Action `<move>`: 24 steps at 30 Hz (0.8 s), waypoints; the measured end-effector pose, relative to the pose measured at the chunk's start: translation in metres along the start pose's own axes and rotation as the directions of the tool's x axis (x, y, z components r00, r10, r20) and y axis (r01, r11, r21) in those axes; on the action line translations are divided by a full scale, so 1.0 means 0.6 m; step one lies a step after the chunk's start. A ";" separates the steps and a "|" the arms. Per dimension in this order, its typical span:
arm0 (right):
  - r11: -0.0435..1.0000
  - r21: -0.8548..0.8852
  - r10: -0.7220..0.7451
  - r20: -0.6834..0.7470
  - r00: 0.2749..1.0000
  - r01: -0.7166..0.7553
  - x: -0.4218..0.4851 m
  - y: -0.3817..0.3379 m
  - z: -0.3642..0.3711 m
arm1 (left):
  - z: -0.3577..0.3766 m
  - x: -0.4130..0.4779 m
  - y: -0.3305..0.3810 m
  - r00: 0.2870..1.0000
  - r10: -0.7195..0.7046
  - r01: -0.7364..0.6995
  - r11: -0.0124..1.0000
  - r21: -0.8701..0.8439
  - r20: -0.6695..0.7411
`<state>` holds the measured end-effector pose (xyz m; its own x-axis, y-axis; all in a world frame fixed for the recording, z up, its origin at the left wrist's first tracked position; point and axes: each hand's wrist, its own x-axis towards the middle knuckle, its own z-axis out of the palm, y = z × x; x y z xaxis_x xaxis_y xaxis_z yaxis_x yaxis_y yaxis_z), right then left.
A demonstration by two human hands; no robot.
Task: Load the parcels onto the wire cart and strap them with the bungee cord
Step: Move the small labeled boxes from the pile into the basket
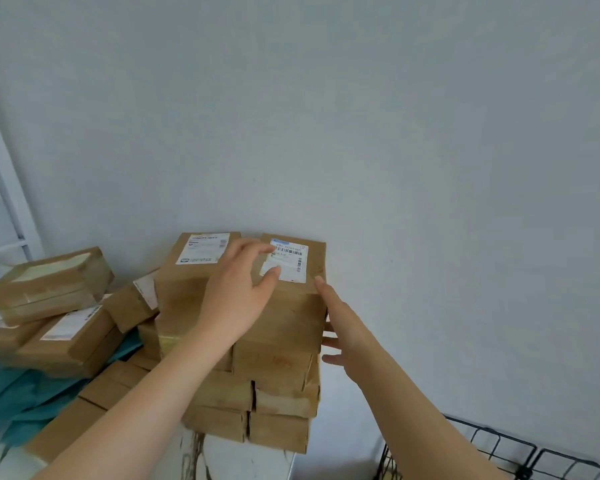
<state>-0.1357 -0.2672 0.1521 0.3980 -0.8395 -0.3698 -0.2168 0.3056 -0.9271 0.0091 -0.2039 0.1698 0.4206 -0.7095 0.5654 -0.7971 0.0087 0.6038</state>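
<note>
Several brown cardboard parcels stand stacked against the white wall. The top right parcel [291,292] carries a white barcode label. My left hand [238,292] rests on its top, fingers spread and reaching over the label. My right hand [340,327] lies flat against that stack's right side, fingers straight. A second labelled parcel [191,268] tops the stack just to the left. The black wire cart [499,452] shows at the bottom right corner, only its rim in view. No bungee cord is in view.
More parcels [52,285] lie loosely piled at the left on a teal cloth [21,393]. The stacks stand on a white marbled surface [243,459]. A white frame [4,188] runs up the left edge.
</note>
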 end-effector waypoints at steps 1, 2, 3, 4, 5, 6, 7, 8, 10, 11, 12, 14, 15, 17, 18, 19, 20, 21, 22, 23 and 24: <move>1.000 0.013 0.024 -0.003 1.000 -0.024 0.002 0.000 0.003 | 0.000 0.006 -0.003 1.000 0.005 -0.006 1.000 0.012 0.025; 0.998 0.034 0.045 -0.009 0.999 -0.044 0.005 0.001 0.005 | 0.000 0.011 -0.006 0.999 0.000 -0.001 1.000 0.020 0.046; 0.996 0.059 0.061 -0.016 0.998 -0.060 0.006 0.001 0.007 | 0.000 0.016 -0.009 0.998 -0.015 0.014 1.000 0.018 0.063; 0.994 0.079 0.072 -0.022 0.997 -0.070 0.008 0.002 0.007 | 0.000 0.020 -0.012 0.997 -0.032 0.032 0.999 0.009 0.076; 0.993 0.092 0.079 -0.031 0.996 -0.076 0.009 0.002 0.008 | -0.001 0.023 -0.014 0.995 -0.044 0.044 0.999 -0.002 0.084; 0.992 0.097 0.082 -0.042 0.996 -0.078 0.010 0.002 0.009 | -0.002 0.025 -0.016 0.995 -0.049 0.050 0.999 -0.011 0.089; 0.992 0.102 0.082 -0.054 0.995 -0.076 0.011 0.001 0.010 | -0.002 0.027 -0.019 0.994 -0.051 0.053 0.998 -0.018 0.092; 0.991 0.107 0.084 -0.069 0.994 -0.076 0.013 -0.001 0.012 | -0.003 0.028 -0.020 0.994 -0.052 0.055 0.998 -0.025 0.095; 0.989 0.121 0.092 -0.088 0.992 -0.081 0.015 -0.004 0.015 | -0.005 0.030 -0.024 0.994 -0.055 0.059 0.998 -0.035 0.097; 0.987 0.135 0.096 -0.091 0.991 -0.083 0.016 -0.005 0.016 | -0.005 0.030 -0.025 0.994 -0.056 0.060 0.997 -0.038 0.096; 0.985 0.153 0.098 -0.091 0.991 -0.084 0.016 -0.006 0.016 | -0.005 0.030 -0.026 0.994 -0.059 0.063 0.997 -0.041 0.095; 0.977 0.196 0.102 -0.093 0.990 -0.083 0.014 -0.006 0.016 | -0.006 0.029 -0.026 0.994 -0.071 0.075 0.996 -0.048 0.086; 0.973 0.216 0.102 -0.095 0.990 -0.080 0.013 -0.006 0.015 | -0.006 0.029 -0.027 0.994 -0.076 0.080 0.995 -0.053 0.077; 0.966 0.249 0.094 -0.094 0.991 -0.068 0.011 -0.009 0.012 | -0.006 0.030 -0.028 0.995 -0.089 0.092 0.994 -0.062 0.055; 0.963 0.263 0.087 -0.091 0.992 -0.060 0.009 -0.012 0.010 | -0.005 0.030 -0.028 0.995 -0.091 0.094 0.993 -0.066 0.046; 0.960 0.276 0.080 -0.091 0.993 -0.052 0.007 -0.014 0.008 | -0.005 0.031 -0.028 0.995 -0.093 0.096 0.993 -0.071 0.041; 0.957 0.288 0.072 -0.094 0.993 -0.042 0.005 -0.017 0.006 | -0.004 0.031 -0.028 0.994 -0.100 0.102 0.991 -0.081 0.039; 0.954 0.298 0.062 -0.099 0.993 -0.030 0.003 -0.020 0.003 | -0.003 0.030 -0.026 0.994 -0.102 0.105 0.990 -0.099 0.033; 0.950 0.311 0.050 -0.103 0.993 -0.016 0.001 -0.023 0.000 | -0.002 0.030 -0.022 0.994 -0.103 0.105 0.985 -0.134 0.027; 0.945 0.327 0.039 -0.107 0.993 -0.002 -0.001 -0.024 -0.005 | -0.001 0.028 -0.015 0.993 -0.111 0.114 0.975 -0.189 0.024; 0.939 0.344 0.026 -0.111 0.994 0.014 -0.003 -0.025 -0.011 | -0.001 0.027 -0.005 0.990 -0.140 0.144 0.953 -0.268 0.034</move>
<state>-0.1394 -0.2732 0.1671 0.2910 -0.8758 -0.3850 0.1090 0.4302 -0.8962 0.0188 -0.2153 0.1775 0.5134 -0.7270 0.4560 -0.5824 0.0950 0.8073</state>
